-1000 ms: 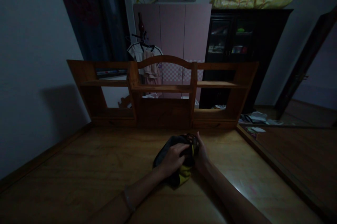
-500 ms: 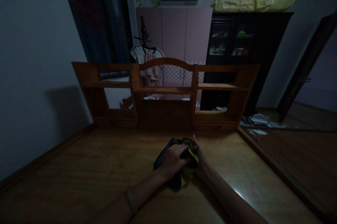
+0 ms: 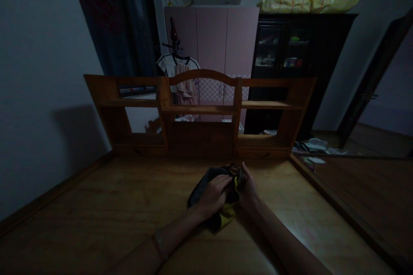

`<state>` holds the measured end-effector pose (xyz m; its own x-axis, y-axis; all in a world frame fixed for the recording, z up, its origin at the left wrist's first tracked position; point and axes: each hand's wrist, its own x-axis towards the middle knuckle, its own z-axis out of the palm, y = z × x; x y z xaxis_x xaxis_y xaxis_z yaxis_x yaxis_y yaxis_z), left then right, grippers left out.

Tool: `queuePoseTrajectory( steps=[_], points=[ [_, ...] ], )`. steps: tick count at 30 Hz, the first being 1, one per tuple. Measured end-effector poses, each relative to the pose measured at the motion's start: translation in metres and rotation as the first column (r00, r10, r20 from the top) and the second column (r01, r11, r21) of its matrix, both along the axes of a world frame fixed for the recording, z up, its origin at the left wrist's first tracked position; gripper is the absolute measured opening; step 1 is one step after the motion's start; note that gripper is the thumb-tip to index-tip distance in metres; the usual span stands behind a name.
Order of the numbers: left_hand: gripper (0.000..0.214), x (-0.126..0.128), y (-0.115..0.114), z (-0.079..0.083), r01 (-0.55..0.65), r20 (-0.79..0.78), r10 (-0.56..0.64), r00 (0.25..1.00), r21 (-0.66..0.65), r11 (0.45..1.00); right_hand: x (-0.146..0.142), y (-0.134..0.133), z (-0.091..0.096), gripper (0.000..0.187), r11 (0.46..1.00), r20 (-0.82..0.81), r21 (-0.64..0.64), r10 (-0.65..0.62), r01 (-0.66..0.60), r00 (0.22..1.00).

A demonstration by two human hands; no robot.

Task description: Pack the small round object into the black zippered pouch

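Observation:
A bunched cloth (image 3: pixel 200 192), dark grey with yellow parts, is between my hands above the wooden bed board. My left hand (image 3: pixel 214 195) is closed on it from the left, fingers bent over the folds. On the other side my right hand (image 3: pixel 248 191) grips from the right, thumb pointing up. At the top, by the right fingers, a small dark brown object with shiny spots (image 3: pixel 237 171) shows; dim light hides its kind. The yellow part hangs down below my hands.
Beyond my hands rises a wooden headboard with shelves (image 3: pixel 200 109). A raised rail (image 3: pixel 338 212) runs along the right edge, and a white wall (image 3: pixel 48 94) closes the left. Behind stand a pink wardrobe (image 3: pixel 211 38), a dark cabinet (image 3: pixel 309 77) and hanging clothes (image 3: pixel 183 77).
My right hand has moved slightly up and to the right with the brown object. The yellow part is more gathered between the hands. The view has shifted a little.

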<state>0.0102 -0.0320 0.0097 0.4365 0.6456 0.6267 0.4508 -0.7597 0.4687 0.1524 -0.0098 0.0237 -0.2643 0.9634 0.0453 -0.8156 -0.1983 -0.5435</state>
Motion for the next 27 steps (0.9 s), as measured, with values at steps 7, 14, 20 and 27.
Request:
queuePoseTrajectory(
  steps=[7, 14, 20, 27],
  points=[
    [0.045, -0.002, 0.003, -0.001, 0.0, -0.017, 0.0, 1.0, 0.006, 1.0, -0.001, -0.001, -0.001, 0.032, 0.999, -0.012, -0.031, -0.025, 0.024, 1.0],
    [0.03, 0.001, -0.006, 0.015, -0.098, -0.036, 0.097, 0.995, -0.041, 0.994, -0.006, -0.007, -0.001, 0.029, 0.995, 0.034, -0.042, 0.087, -0.086, 0.996],
    [0.03, 0.001, -0.008, 0.015, -0.16, 0.001, 0.161, 0.987, -0.074, 0.984, -0.013, -0.015, 0.004, 0.028, 0.982, 0.039, -0.097, 0.164, -0.16, 0.986],
    [0.032, 0.004, -0.008, 0.013, -0.147, 0.099, 0.162, 0.982, -0.14, 0.979, -0.012, -0.016, 0.003, 0.035, 0.974, 0.074, -0.136, 0.192, -0.181, 0.979]
  ],
)
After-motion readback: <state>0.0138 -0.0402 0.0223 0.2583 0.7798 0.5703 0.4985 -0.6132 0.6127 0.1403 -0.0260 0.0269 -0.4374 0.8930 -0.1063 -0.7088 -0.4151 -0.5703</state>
